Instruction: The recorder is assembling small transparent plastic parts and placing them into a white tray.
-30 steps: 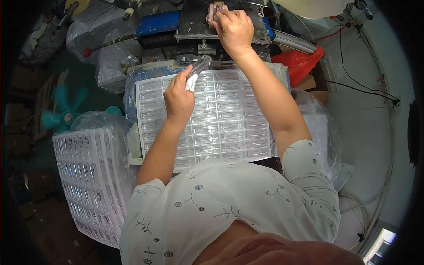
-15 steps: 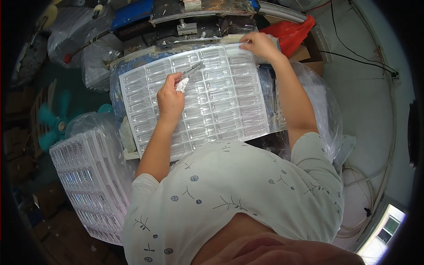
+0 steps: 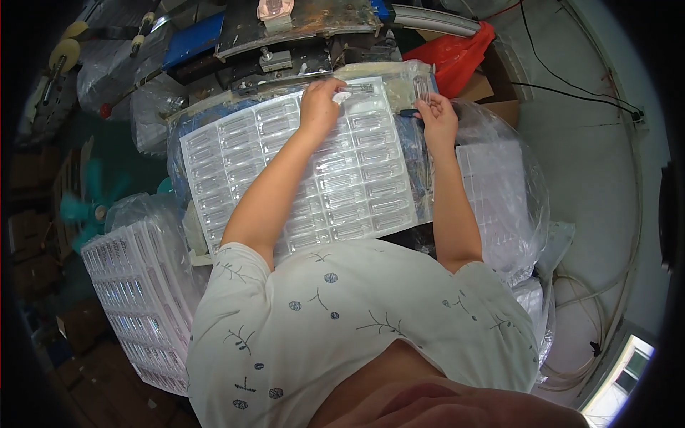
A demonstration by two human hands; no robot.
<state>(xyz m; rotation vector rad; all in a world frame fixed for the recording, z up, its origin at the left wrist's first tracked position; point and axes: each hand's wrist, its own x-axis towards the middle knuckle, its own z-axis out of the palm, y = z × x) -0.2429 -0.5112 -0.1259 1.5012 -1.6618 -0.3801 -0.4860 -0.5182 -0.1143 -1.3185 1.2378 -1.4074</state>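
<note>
A large clear plastic blister sheet (image 3: 285,153) with rows of long cells lies tilted in front of me. At its far right corner my left hand (image 3: 320,107) is closed on a small clear case with dark grey ribbed parts (image 3: 362,88). A white crumpled scrap (image 3: 343,96) shows by its thumb. Just past the sheet's right edge, my right hand (image 3: 437,116) pinches a narrow clear plastic shell (image 3: 422,88) held upright. A dark blue piece (image 3: 409,113) shows beside those fingers; whether the hand touches it I cannot tell.
A metal machine bed (image 3: 300,32) stands beyond the sheet. A red plastic bag (image 3: 453,57) and a cardboard box (image 3: 503,85) are at the far right. Stacked filled sheets (image 3: 135,299) stand at the left near a turquoise fan (image 3: 96,207). Bagged clear sheets (image 3: 492,192) sit at the right.
My left hand has moved away and rightward to the sheet's far corner with the clear case. My right hand has left that corner, moved right and nearer, and now holds a clear shell.
</note>
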